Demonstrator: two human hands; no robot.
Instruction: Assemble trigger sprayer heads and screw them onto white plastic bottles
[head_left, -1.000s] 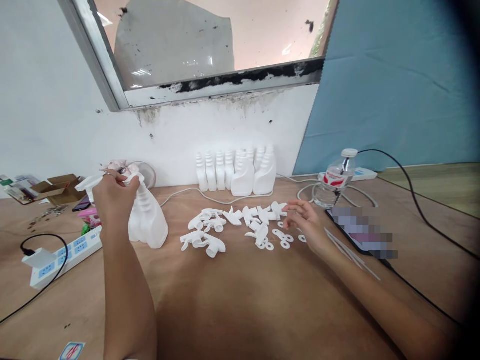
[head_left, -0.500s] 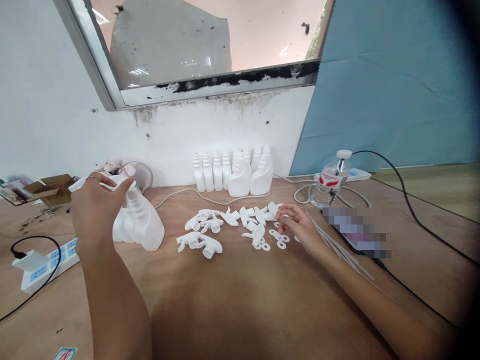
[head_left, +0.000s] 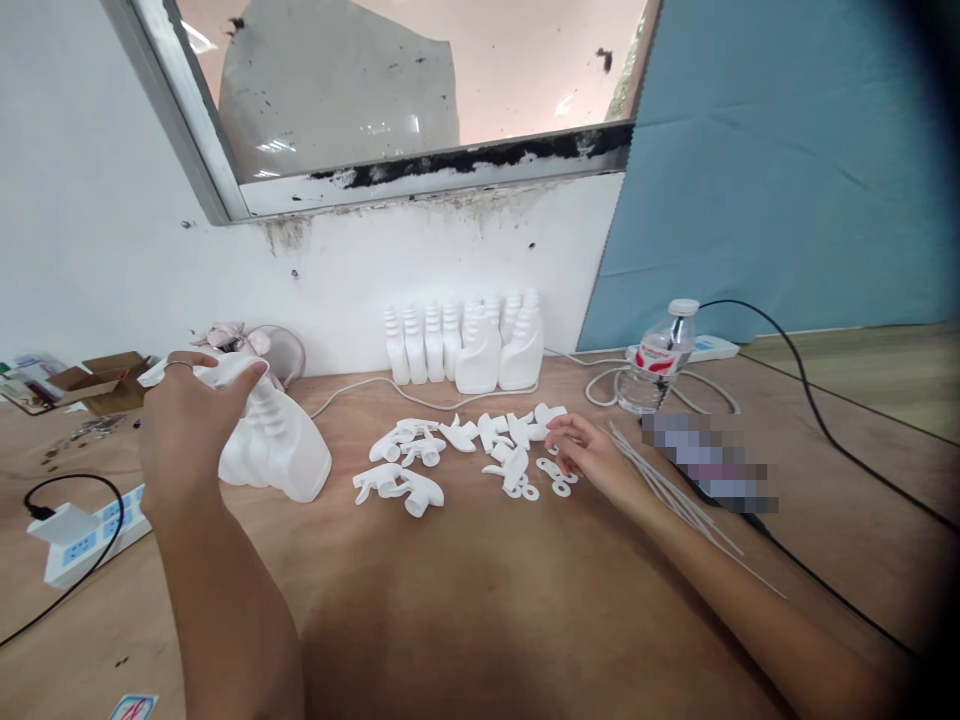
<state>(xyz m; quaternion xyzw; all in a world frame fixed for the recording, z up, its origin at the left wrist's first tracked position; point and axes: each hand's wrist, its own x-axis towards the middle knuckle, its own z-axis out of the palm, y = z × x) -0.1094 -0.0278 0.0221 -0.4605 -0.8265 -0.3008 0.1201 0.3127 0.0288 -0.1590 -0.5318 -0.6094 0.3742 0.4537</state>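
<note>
At the left, my left hand (head_left: 184, 420) is closed around a white spray head (head_left: 238, 368) at the top of a white spray bottle (head_left: 296, 450). More bottles stand in a tight group with it, partly behind my hand. My right hand (head_left: 589, 455) hovers with loosely curled fingers, slightly apart, by the trigger spray heads; nothing shows in it. Just under and beside its fingertips are small white ring washers (head_left: 560, 489). Loose white spray heads (head_left: 424, 490) lie in the middle, with a second cluster (head_left: 514, 465) nearer my right hand.
Several white bottles (head_left: 478, 350) line the wall. Thin white tubes (head_left: 667, 490) lie beside my right forearm, near a phone (head_left: 697, 465) and a water bottle (head_left: 656, 360). A power strip (head_left: 97, 530), a cardboard box (head_left: 109, 380) and cables are on the wooden table (head_left: 450, 620).
My right hand has shifted slightly left toward the spray heads. My left hand stays on the spray head, with the bottle tilted about as before. The view has moved a little.
</note>
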